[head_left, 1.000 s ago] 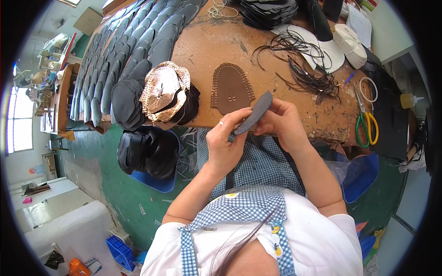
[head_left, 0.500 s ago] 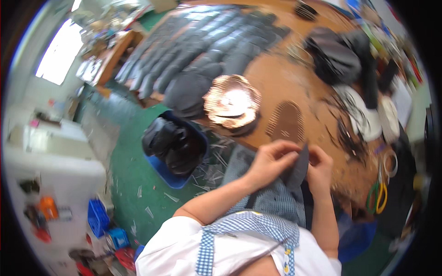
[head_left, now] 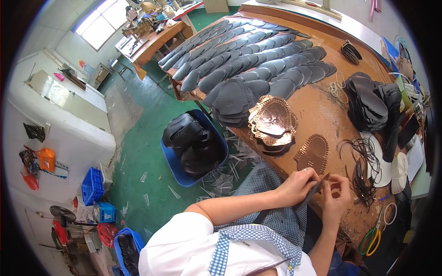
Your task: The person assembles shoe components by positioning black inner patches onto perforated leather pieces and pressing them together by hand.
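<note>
Close to the table's near edge, my left hand (head_left: 299, 187) pinches a thin dark insole-shaped piece (head_left: 307, 198), which I see nearly edge-on. My right hand (head_left: 336, 195) closes on its upper end, fingertips almost meeting those of the left. Just beyond them a brown shoe-upper piece (head_left: 314, 152) lies flat, with small holes along its rim. To its left stands a pile of shiny copper upper pieces (head_left: 272, 120). A stack of black upper pieces (head_left: 234, 103) sits behind that pile.
Overlapping rows of dark insole-shaped pieces (head_left: 258, 57) cover the far table. At right are black pieces (head_left: 368, 103), dark strips (head_left: 363, 168), a white cord bundle (head_left: 399, 172) and yellow-green-handled scissors (head_left: 374, 237). A blue tub (head_left: 221, 158) of black items stands on the green floor.
My view has shifted, so the table sits differently in it. The dark piece has turned from showing its face to nearly edge-on, and my two hands have come closer together around its top.
</note>
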The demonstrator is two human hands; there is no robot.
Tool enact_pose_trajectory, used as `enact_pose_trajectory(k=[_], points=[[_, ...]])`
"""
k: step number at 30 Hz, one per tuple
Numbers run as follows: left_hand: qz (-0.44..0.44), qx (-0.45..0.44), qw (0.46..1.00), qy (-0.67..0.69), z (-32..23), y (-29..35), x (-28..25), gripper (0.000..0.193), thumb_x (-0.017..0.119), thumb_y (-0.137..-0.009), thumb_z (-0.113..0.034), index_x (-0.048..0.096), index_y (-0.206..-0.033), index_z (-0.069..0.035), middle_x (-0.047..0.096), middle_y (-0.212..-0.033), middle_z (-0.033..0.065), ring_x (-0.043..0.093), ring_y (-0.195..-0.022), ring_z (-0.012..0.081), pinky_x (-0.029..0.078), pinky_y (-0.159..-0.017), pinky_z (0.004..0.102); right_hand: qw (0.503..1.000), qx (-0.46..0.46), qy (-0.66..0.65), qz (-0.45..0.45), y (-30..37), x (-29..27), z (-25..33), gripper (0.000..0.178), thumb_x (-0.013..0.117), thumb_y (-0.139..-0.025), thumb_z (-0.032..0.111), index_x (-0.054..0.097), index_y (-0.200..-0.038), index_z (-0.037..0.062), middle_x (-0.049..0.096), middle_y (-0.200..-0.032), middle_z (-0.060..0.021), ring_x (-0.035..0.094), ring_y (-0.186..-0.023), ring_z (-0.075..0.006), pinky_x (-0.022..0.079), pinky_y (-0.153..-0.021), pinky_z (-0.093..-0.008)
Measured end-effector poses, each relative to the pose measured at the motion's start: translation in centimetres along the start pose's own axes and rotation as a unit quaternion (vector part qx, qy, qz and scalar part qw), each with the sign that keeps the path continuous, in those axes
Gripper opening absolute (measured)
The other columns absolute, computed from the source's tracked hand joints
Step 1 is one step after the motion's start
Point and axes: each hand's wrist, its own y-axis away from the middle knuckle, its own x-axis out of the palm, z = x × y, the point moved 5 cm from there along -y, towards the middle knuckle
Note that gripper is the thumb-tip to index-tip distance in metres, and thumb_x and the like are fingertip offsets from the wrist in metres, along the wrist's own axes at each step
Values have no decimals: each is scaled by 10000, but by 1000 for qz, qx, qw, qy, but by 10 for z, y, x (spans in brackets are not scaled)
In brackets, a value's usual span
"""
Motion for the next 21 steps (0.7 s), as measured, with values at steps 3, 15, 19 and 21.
enact_pose_trajectory(k=[3,15,19,21], points=[[78,22,995,57,2,1,8,406,744,-773,-65,472,-1064,8,611,-925,149,631,-866,187,490,-744,301,994,-8,-87,67,-6,2,-7,147,655,-854,-21,602,-989,1,583,-834,3,562,-761,-80,463,-691,-210],[16,-84,962,260,35,-3,0,217,575,-953,-138,476,-1111,-26,598,-1007,53,595,-932,111,516,-800,263,956,46,-263,120,-3,12,-23,105,631,-882,-31,612,-981,2,626,-889,-3,582,-801,-77,471,-729,-221],[-18,-106,994,1,10,14,-12,224,609,-915,-101,493,-1087,-16,604,-970,99,617,-935,202,527,-764,334,951,117,-285,-40,-11,-10,-50,152,616,-905,5,575,-1052,15,629,-958,-14,595,-824,-84,487,-734,-234],[-69,135,969,-196,-21,23,-8,319,707,-796,-75,529,-1057,-35,605,-987,110,604,-950,275,506,-774,370,933,136,-329,-54,-11,-9,-59,160,611,-903,12,547,-1048,28,616,-994,-22,597,-818,-89,494,-697,-227]])
